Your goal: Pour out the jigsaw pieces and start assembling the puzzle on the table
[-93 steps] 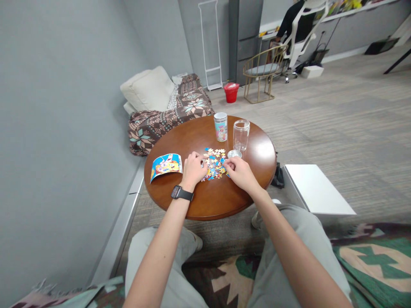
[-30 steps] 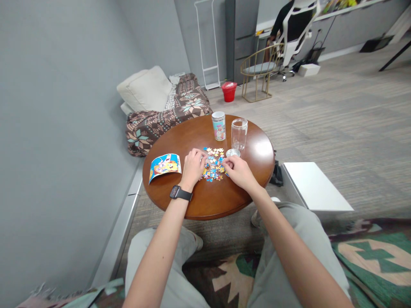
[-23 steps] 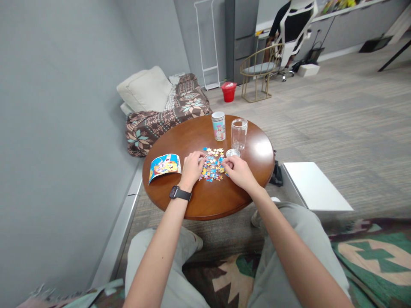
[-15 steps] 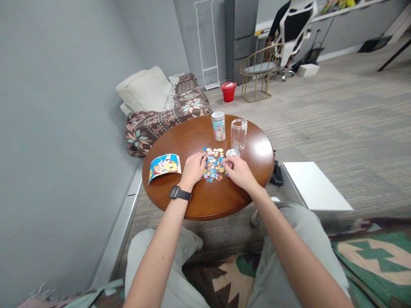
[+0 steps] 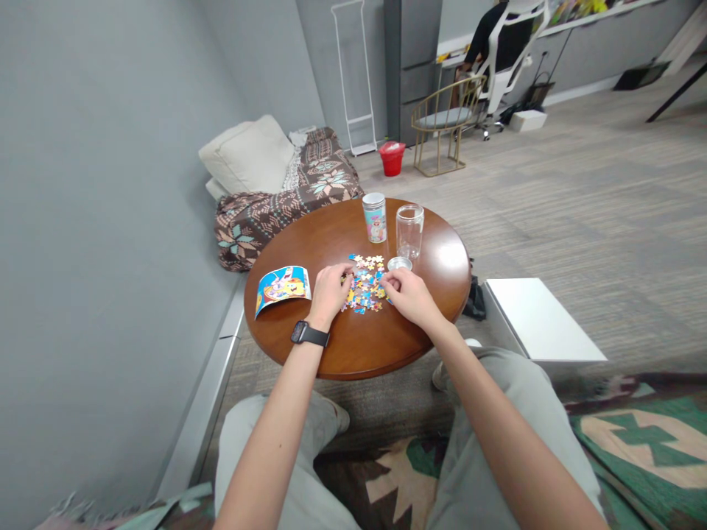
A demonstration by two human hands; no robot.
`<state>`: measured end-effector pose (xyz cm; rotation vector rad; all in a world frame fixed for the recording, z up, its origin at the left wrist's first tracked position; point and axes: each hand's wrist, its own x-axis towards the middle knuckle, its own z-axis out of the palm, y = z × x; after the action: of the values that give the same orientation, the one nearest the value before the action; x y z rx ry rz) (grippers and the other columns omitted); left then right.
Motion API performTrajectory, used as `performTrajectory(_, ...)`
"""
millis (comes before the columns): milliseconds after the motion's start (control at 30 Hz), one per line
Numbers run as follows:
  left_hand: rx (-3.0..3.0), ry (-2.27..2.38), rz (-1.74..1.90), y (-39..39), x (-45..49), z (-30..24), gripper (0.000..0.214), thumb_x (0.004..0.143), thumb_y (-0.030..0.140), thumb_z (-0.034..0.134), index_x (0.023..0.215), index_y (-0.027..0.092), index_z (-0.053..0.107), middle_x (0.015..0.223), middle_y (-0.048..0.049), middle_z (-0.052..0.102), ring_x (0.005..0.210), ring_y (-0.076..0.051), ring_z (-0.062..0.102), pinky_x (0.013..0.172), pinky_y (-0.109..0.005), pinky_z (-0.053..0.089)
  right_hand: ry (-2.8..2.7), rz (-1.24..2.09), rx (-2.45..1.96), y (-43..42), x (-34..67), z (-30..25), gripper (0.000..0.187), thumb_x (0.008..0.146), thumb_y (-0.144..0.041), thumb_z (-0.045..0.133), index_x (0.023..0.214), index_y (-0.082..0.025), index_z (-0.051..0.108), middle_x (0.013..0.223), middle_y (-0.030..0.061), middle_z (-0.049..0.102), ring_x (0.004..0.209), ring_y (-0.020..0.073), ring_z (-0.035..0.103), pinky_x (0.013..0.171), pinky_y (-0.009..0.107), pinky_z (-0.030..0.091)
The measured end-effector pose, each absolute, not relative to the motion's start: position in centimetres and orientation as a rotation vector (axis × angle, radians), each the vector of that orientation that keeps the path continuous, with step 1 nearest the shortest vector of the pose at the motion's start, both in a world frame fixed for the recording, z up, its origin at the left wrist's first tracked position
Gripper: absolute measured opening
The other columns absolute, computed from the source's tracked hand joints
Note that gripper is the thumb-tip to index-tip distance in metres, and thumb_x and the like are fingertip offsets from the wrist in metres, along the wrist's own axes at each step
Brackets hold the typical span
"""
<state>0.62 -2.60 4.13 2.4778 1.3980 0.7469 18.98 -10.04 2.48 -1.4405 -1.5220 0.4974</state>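
Loose jigsaw puzzle pieces (image 5: pixel 364 283), mostly blue, yellow and pink, lie in a heap on the round brown table (image 5: pixel 353 353). My left hand (image 5: pixel 330 292) rests at the heap's left edge, its fingers curled in towards the thumb; whatever lies between them is too small to tell. Across from it, my right hand (image 5: pixel 407 291) has thumb and fingers pinched at the right edge, with a small blue puzzle piece at the tips. Left of my hands lies a curled cartoon picture sheet (image 5: pixel 283 287). Just behind the right hand is a round metal lid (image 5: pixel 400 263).
A printed can with a silver lid (image 5: pixel 375 218) and a clear jar (image 5: pixel 409 232) stand at the table's back. A white box (image 5: pixel 544 318) is on the floor to the right. Beyond are a covered seat (image 5: pixel 287 195), a red bin (image 5: pixel 392 158) and a seated person.
My left hand has shifted slightly left, its fingers drawn back a little from the heap. The right hand keeps its pinch in nearly the same place.
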Motion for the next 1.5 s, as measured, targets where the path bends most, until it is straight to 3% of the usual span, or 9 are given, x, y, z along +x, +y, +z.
performTrajectory(633, 2.468, 1.438, 0.733, -2.82, 0.74, 4.24, 0.009, 0.089, 0.016, 0.053, 0.093, 0.021, 0.058, 0.099, -0.0067, 0.067, 0.098, -0.023, 0.061, 0.091, -0.038, 0.047, -1.531, 0.52, -1.458, -10.13, 18.98, 2.67, 0.012, 0.083, -0.023, 0.053, 0.075, -0.02, 0.061, 0.073, 0.0006, 0.057, 0.068, 0.0154, 0.055, 0.072, 0.028, 0.044)
performTrajectory(1067, 2.489, 1.472, 0.669, -3.06, 0.88, 4.46, 0.012, 0.09, 0.018, 0.054, 0.099, 0.021, 0.06, 0.105, -0.0069, 0.068, 0.103, -0.024, 0.06, 0.096, -0.039, 0.044, -1.536, 0.503, -1.443, -10.06, 18.97, 2.49, 0.012, 0.084, -0.023, 0.053, 0.076, -0.02, 0.061, 0.073, 0.0006, 0.057, 0.068, 0.0149, 0.055, 0.071, 0.027, 0.043)
performTrajectory(1500, 2.475, 1.468, 0.677, -3.05, 0.81, 4.16, 0.004, 0.091, 0.019, 0.052, 0.093, 0.021, 0.055, 0.1, -0.0056, 0.065, 0.1, -0.023, 0.057, 0.093, -0.039, 0.042, -1.54, 0.501, -1.437, -10.02, 19.06, 2.5, 0.014, 0.085, -0.026, 0.052, 0.076, -0.02, 0.062, 0.073, 0.0009, 0.058, 0.067, 0.0147, 0.054, 0.069, 0.027, 0.044)
